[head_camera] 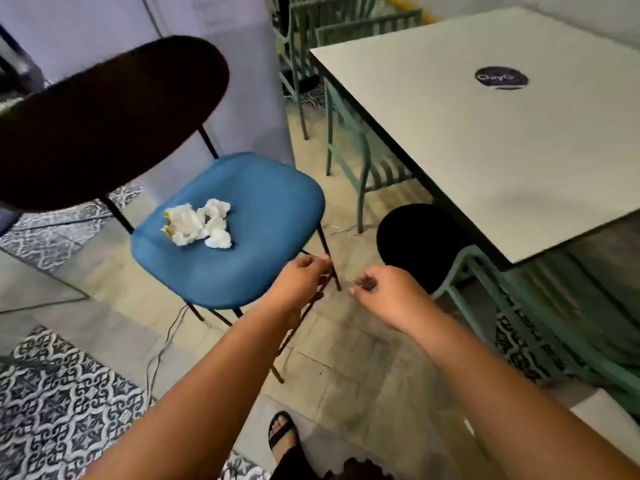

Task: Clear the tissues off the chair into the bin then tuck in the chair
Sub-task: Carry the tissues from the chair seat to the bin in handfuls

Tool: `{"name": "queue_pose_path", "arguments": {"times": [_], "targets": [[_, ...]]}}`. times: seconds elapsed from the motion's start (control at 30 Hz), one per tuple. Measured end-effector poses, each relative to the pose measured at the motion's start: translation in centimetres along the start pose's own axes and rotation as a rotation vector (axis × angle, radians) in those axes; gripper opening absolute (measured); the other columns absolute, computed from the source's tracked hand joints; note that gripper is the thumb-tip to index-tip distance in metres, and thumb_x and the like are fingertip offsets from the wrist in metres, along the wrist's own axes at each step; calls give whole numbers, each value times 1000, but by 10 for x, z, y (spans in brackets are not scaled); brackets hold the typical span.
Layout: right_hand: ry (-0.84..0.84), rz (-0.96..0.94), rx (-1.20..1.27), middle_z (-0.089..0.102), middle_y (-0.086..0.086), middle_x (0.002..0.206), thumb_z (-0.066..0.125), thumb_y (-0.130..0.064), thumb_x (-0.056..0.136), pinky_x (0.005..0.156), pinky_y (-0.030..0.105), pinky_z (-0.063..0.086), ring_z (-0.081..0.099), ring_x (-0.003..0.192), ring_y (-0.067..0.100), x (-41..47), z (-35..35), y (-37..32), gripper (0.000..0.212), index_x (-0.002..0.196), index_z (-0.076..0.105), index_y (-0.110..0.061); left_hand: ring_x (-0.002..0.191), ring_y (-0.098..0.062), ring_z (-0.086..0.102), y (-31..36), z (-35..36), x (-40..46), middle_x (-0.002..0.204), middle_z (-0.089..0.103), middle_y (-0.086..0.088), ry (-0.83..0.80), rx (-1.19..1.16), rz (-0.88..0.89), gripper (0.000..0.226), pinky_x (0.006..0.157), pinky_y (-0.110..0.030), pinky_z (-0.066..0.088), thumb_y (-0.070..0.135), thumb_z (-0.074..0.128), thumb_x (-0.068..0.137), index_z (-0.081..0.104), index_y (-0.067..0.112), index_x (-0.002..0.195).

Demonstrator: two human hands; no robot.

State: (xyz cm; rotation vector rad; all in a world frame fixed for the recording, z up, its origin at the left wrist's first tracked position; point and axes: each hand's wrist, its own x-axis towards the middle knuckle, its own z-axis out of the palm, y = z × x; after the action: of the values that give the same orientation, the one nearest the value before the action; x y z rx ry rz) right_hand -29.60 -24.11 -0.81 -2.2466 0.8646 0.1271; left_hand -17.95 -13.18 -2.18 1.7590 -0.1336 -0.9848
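A chair with a blue padded seat [242, 265] and a dark oval backrest [104, 119] stands pulled out, left of the table. Several crumpled white tissues [199, 223] lie bunched in the middle of the seat. My left hand [301, 278] hovers at the seat's front right corner, fingers loosely curled, holding nothing. My right hand [384, 289] hangs over the floor between chair and table, fingers also loosely curled and empty. A round black opening [419, 244], possibly the bin, sits on the floor under the table's near edge.
A white square table [485, 140] with a dark round sticker [501, 77] fills the right side. Green metal chairs [349, 140] stand around it. Thin cables [162, 348] trail across the tiled floor under the blue chair. My sandalled foot [282, 431] is at the bottom.
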Motion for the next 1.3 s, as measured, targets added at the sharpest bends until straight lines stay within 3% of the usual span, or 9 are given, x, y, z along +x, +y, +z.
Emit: {"name": "queue_pose_path", "arguments": {"times": [0.23,0.37,0.47,0.57,0.73,0.87,0.97,1.13,1.3], "targets": [[-131,-144,80,70,-4,99,70,-36,81,88,29,50,66,97,15,63,67,-131,24,99,65,-21,90,-16,56,28,-185,11,97,62,-1,246,-89,36,11,78,-32,46,26,56,95,62,17,96],[-308,-179,-17,67,-4,110,70,-39,80,87,24,47,63,100,13,85,105,-177,31,107,64,-24,94,-17,59,29,-264,16,102,65,-3,358,-192,21,14,76,-30,47,26,57,94,63,16,101],[-321,-220,-122,54,0,122,68,-40,82,94,26,44,57,107,17,101,121,-201,37,116,61,-28,101,-19,60,28,-299,21,108,65,-5,412,-260,-9,22,76,-30,49,22,55,95,63,10,112],[-232,-243,-91,42,1,130,68,-35,83,98,27,42,57,104,20,127,133,-221,43,124,56,-31,101,-19,61,30,-318,28,106,66,-4,442,-318,-16,20,79,-31,49,21,56,95,63,10,110],[-175,-292,-110,38,4,128,67,-29,84,94,30,44,58,104,26,165,167,-240,51,131,49,-26,98,-17,63,24,-331,45,106,67,-4,476,-316,-71,20,72,-28,51,23,57,94,64,11,108],[-29,-280,-170,40,8,123,74,-43,73,81,39,49,58,102,34,198,185,-242,62,122,44,-20,97,-14,64,30,-330,65,103,69,-1,479,-257,-87,20,79,-30,52,27,57,95,64,13,106],[-73,-267,-232,42,8,123,75,-50,69,81,40,48,57,106,34,224,192,-240,72,125,41,-19,98,-15,65,34,-324,83,105,70,-1,510,-224,-91,21,78,-30,51,28,56,95,63,10,106],[-184,-324,-169,48,8,121,64,-30,82,86,37,46,57,106,33,255,191,-240,45,123,53,-19,82,-21,63,43,-322,116,97,69,0,717,149,-32,11,67,-30,46,27,57,91,63,20,97],[-263,-365,-115,57,8,111,66,-23,78,80,33,46,58,99,29,283,171,-220,34,111,63,-16,93,-22,62,44,-313,144,116,56,-3,712,449,-31,31,83,-29,48,29,64,87,59,22,117]]}}
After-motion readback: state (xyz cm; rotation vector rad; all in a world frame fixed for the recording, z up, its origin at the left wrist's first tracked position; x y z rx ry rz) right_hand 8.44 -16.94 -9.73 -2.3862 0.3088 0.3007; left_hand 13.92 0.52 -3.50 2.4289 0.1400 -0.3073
